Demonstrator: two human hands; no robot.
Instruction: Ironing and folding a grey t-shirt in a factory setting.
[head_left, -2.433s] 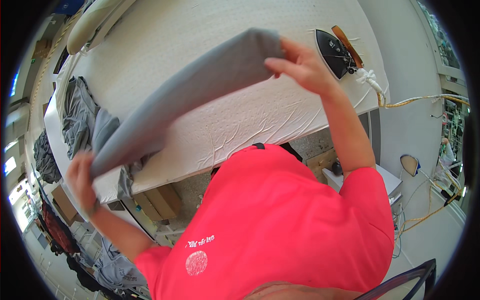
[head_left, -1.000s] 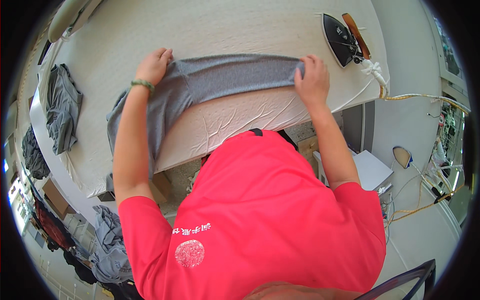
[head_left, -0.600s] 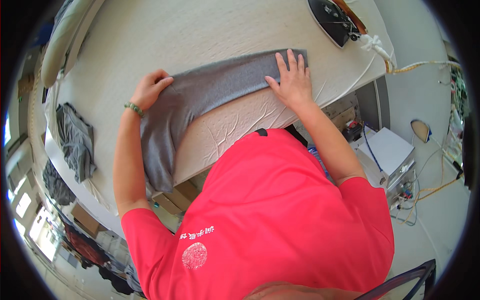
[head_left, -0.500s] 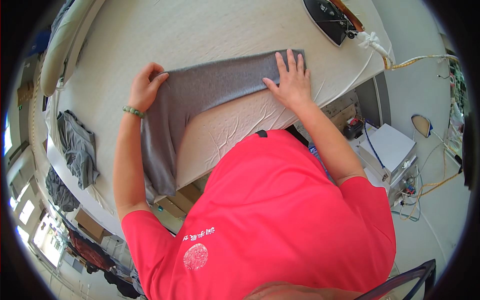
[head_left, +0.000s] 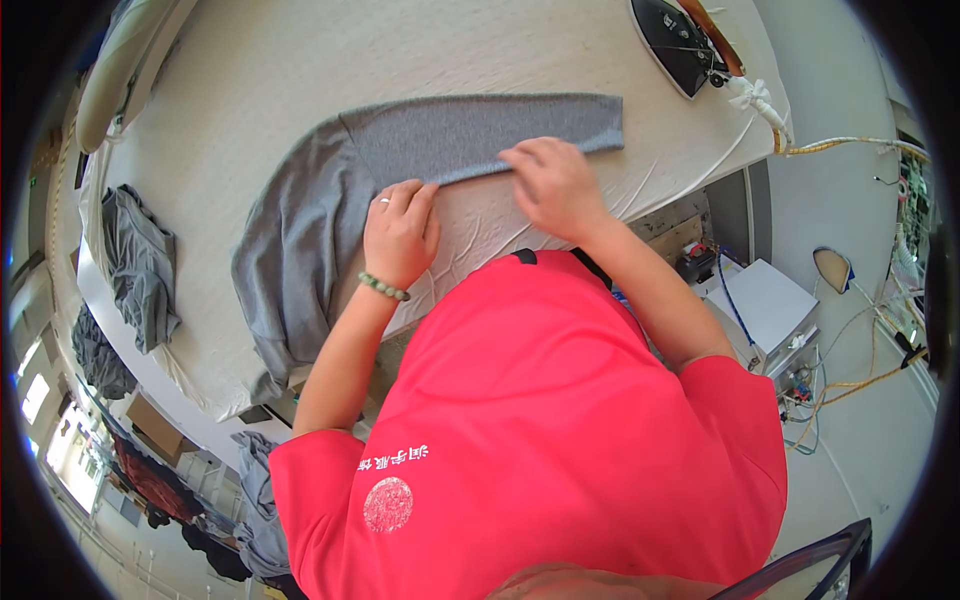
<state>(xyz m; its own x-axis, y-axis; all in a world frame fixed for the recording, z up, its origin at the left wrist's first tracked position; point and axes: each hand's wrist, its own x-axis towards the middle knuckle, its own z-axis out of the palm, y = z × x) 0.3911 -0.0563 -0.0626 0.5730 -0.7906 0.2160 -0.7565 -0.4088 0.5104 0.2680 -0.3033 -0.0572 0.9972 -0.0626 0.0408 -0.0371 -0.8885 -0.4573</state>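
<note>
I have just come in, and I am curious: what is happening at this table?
A person in a red shirt has both hands at the near edge of a grey garment spread on a pale table. The left hand and right hand are apart; whether either grip is closed on the cloth is unclear. An iron sits at the right, untouched, and a crumpled grey cloth lies at the left.

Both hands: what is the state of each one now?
Left hand: half-curled at the grey cloth; grip cannot be told.
Right hand: half-curled there too; grip cannot be told.
</note>
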